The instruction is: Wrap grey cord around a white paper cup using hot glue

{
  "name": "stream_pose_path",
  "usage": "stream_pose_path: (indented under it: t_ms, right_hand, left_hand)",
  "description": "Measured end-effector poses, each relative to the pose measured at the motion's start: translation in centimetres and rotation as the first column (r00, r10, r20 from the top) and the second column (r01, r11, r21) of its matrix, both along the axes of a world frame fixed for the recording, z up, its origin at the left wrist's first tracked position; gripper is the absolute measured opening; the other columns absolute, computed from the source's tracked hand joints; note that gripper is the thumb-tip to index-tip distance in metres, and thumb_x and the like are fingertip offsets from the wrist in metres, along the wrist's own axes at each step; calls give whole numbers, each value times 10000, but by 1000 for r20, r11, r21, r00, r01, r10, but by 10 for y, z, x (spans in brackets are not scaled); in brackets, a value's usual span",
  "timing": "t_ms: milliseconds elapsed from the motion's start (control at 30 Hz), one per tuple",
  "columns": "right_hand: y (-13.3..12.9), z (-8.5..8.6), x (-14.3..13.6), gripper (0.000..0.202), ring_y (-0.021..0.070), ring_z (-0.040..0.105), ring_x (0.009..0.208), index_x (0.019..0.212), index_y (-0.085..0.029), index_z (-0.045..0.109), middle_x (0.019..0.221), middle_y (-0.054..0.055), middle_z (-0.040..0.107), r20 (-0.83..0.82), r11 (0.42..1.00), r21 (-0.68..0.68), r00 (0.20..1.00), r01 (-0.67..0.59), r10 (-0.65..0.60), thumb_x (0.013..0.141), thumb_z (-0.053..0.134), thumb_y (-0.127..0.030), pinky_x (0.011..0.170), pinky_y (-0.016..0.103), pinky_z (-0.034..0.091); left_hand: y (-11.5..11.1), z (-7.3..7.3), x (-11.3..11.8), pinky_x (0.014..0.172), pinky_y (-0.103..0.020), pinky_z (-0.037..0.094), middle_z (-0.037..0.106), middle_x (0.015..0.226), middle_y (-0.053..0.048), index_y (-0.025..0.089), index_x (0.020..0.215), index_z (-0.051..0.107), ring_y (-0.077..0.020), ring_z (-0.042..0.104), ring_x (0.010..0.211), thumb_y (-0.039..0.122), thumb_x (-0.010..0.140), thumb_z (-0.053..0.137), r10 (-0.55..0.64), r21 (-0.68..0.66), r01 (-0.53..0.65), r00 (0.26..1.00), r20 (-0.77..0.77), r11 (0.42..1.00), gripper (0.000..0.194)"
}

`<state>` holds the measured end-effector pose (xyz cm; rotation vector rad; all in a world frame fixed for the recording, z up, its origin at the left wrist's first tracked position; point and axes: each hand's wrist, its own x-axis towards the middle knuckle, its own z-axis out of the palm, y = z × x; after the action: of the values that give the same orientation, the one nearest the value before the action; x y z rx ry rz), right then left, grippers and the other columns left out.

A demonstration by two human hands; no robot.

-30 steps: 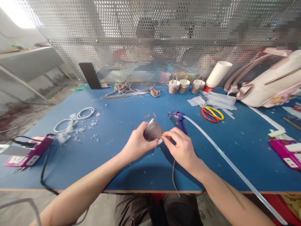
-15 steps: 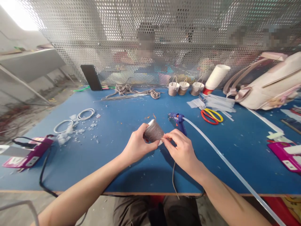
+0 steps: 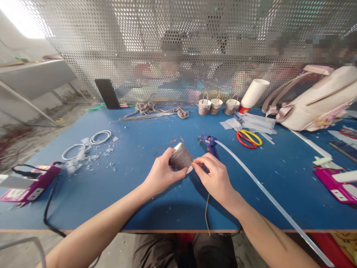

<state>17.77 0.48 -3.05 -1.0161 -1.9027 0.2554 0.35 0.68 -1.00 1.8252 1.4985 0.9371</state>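
Note:
A small paper cup (image 3: 181,157), wound round with grey-brown cord, lies tilted in my left hand (image 3: 163,169). The thumb and fingers of that hand close around its sides. At the cup's white rim, my right hand (image 3: 213,175) pinches the grey-brown cord (image 3: 206,214), whose loose end hangs down over the table's front edge. Just beyond my right hand rests a blue glue gun (image 3: 209,143), with a long clear glue stick (image 3: 256,182) running out of its back. My fingertips partly hide the spot where cord meets rim.
Several cord-wrapped cups (image 3: 204,107) stand at the back beside a leaning stack of white cups (image 3: 255,93). Scissors (image 3: 249,139), a bag (image 3: 315,98) and a power strip (image 3: 336,186) lie right. Left are white rings (image 3: 100,137), scraps, a phone (image 3: 107,93) and another power strip (image 3: 41,182).
The view has shifted slightly. Both hands keep nearly the same hold on the cup and cord, and the hanging cord end has swung a little.

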Motion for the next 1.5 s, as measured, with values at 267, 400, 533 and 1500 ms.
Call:
stream_pose_path:
  t_ms: [267,400,533,1500]
  right_hand:
    - [2,-2,1,105,148,611,686,798,-200,601,744,23,628,-15,1000,-7,1000,11,-11,891,567,-162,640,270,485]
    - [3,-2,1,106,147,605,689,795,-201,604,738,18,620,-29,999,-40,999,13,-15,886,570,-158,635,264,476]
    - [3,0,1,116,147,599,681,778,-204,600,725,13,606,-34,998,-61,999,17,-19,879,572,-153,630,259,469]
    - [2,13,5,143,121,526,602,729,-189,617,691,-1,577,-157,966,-259,988,-28,-14,863,569,-206,574,239,413]
  left_hand:
    - [1,-2,-1,597,-251,408,519,674,45,185,787,484,-111,476,615,325,679,655,-11,16,11,1000,-3,1000,245]
    - [1,-2,-1,599,-249,402,510,668,47,191,786,477,-113,476,618,317,669,650,-14,9,14,1000,7,1000,244]
    - [2,-2,-1,586,-241,390,500,660,51,195,773,474,-109,466,609,316,670,654,-16,12,16,1000,4,1000,241]
    - [4,7,-12,587,-245,380,472,657,40,186,722,483,-112,440,628,344,706,555,-114,3,115,980,162,993,174]
